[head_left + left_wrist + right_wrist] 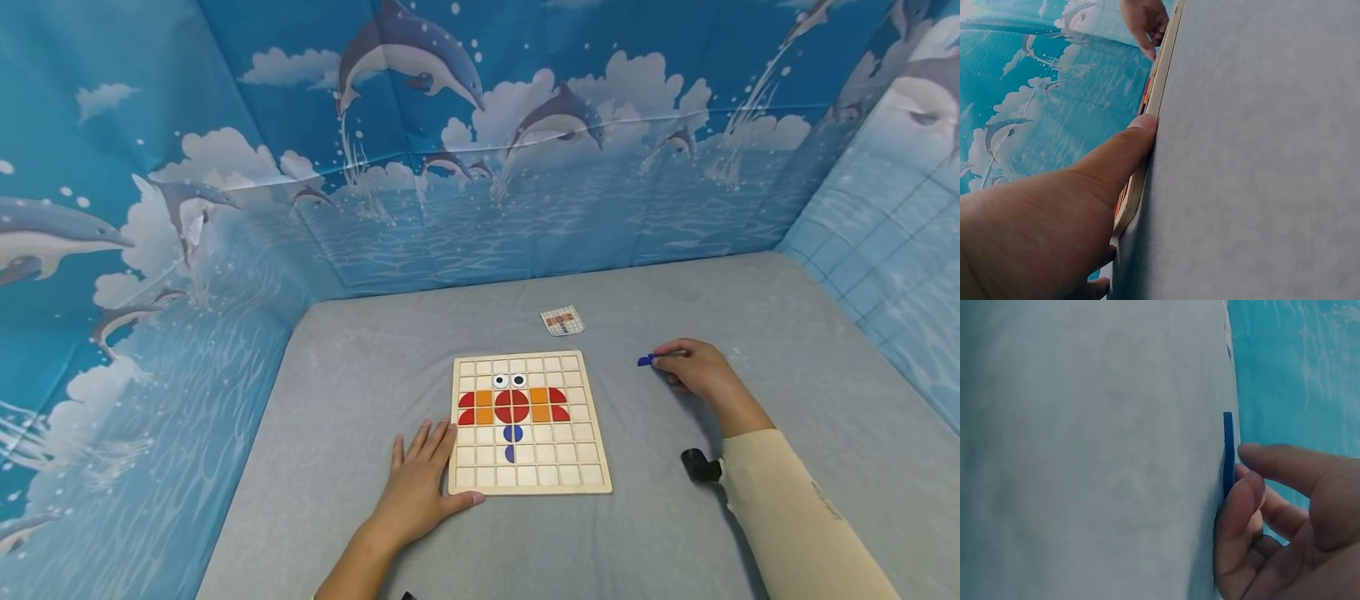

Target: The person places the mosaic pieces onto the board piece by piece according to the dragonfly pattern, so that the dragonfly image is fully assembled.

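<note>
A square wooden grid board (pixel 555 475) lies on the grey surface. Red, orange and blue pieces and two eye pieces sit in its cells. My left hand (pixel 416 492) rests with spread fingers at the board's lower left corner; in the left wrist view its thumb (pixel 1125 147) touches the board's edge (pixel 1161 81). Off to the right, my right hand (pixel 693 367) has curled fingers at a small blue half-circle piece (pixel 644 361). The right wrist view shows the flat blue piece (pixel 1229 444) edge-on, low at the surface, with thumb and forefinger at its end.
Behind the board lies a small picture card (pixel 562 321) with a similar pattern. A blue dolphin-print curtain (pixel 450 217) stands along the back and both sides. Something black (pixel 701 467) sits at the right wrist, beside the beige sleeve (pixel 795 500).
</note>
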A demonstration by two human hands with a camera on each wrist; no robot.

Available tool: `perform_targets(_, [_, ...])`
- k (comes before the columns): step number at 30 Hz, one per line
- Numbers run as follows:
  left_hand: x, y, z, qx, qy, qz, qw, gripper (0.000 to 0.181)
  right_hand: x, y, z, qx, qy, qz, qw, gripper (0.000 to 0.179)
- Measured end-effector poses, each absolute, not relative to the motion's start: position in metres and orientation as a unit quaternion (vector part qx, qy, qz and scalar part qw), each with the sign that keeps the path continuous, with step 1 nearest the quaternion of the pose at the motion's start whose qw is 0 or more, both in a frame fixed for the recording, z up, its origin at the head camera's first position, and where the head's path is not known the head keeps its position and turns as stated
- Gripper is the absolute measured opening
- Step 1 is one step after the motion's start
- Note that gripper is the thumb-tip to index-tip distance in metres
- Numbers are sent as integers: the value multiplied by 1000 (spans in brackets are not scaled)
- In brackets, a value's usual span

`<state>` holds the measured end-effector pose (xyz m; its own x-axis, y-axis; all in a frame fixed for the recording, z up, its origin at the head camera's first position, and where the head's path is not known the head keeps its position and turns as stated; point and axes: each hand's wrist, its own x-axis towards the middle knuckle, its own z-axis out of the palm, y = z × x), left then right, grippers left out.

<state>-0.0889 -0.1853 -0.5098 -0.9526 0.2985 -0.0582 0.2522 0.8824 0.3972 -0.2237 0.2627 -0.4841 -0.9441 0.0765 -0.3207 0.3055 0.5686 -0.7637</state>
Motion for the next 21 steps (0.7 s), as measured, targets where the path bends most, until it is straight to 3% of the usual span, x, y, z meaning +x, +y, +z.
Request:
perform_targets(14, [-89,-187,-510,143,968,196,60,108,-227,260,-487,109,890,-426,124,28])
perform_targets(21, [-89,-188,-511,149,967,199,58,107,-226,262,-488,125,872,-459,116,32])
